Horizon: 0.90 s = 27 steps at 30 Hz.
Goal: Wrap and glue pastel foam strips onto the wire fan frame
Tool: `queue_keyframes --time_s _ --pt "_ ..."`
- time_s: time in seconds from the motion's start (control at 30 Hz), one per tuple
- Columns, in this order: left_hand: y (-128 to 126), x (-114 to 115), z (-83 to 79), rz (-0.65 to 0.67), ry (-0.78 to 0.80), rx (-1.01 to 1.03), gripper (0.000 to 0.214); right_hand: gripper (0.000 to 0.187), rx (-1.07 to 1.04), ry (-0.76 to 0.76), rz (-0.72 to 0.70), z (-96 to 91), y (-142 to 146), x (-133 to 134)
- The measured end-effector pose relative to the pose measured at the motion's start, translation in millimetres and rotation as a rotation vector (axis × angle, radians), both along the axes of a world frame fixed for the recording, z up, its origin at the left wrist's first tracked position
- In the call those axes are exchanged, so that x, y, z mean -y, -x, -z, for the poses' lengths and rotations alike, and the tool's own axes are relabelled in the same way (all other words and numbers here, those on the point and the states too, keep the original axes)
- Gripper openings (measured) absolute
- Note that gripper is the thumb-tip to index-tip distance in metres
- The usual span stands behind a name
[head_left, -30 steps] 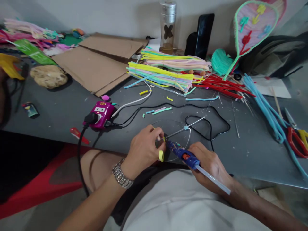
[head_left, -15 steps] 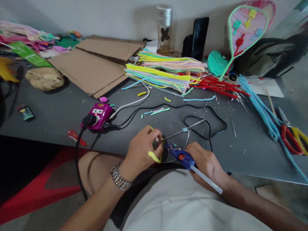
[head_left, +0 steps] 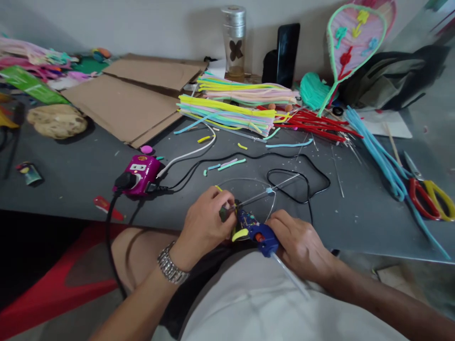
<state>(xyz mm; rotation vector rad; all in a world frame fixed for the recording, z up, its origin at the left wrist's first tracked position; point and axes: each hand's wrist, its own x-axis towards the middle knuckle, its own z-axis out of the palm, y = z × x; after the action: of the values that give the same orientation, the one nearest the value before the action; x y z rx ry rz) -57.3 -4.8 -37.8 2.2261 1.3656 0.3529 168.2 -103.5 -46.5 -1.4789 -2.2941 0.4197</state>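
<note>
My left hand (head_left: 206,215) is closed at the near table edge, pinching a thin wire hoop (head_left: 245,179) by its side, with a yellow pipe cleaner (head_left: 240,234) bent round there. A dark green piece also shows between its fingers; I cannot make out what it is. A straight rod crosses the hoop, with a light blue wrap (head_left: 269,190) where it meets the far side. In my right hand (head_left: 300,241) is a blue glue gun (head_left: 266,241), its front end close to my left fingertips. A clear glue stick (head_left: 289,276) pokes out of its back. The gun's tip is hidden.
A purple power adapter (head_left: 140,174) with cords sits left of my hands. Behind lie pipe cleaner bundles (head_left: 227,113) and cardboard (head_left: 124,106). At right are blue pipe cleaners (head_left: 380,158) and scissors (head_left: 424,192). A pink racket-shaped piece (head_left: 355,42) and a bottle (head_left: 234,42) stand at the back.
The glue gun has tilted more steeply, its glue stick swinging toward me. The yellow pipe cleaner's end now crosses in front of the gun. The whole view has shifted slightly.
</note>
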Motion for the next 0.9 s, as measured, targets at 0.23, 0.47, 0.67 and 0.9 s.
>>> queue_keyframes --time_s 0.23,0.47,0.67,0.9 --pt "3 -1 5.4 0.021 -0.019 -0.021 0.006 0.011 0.109 -0.043 -0.036 -0.9 1 -3" --pt "6 -2 8.9 0.038 -0.067 -0.011 0.007 0.015 0.165 -0.031 -0.052 -2.8 0 -4" --pt "11 -3 9.6 0.062 -0.039 0.02 0.01 0.017 0.171 -0.099 -0.038 -1.1 2 -3" --pt "9 -3 2.4 0.068 -0.003 0.036 0.007 0.015 0.174 -0.101 -0.029 2.0 -1 -1"
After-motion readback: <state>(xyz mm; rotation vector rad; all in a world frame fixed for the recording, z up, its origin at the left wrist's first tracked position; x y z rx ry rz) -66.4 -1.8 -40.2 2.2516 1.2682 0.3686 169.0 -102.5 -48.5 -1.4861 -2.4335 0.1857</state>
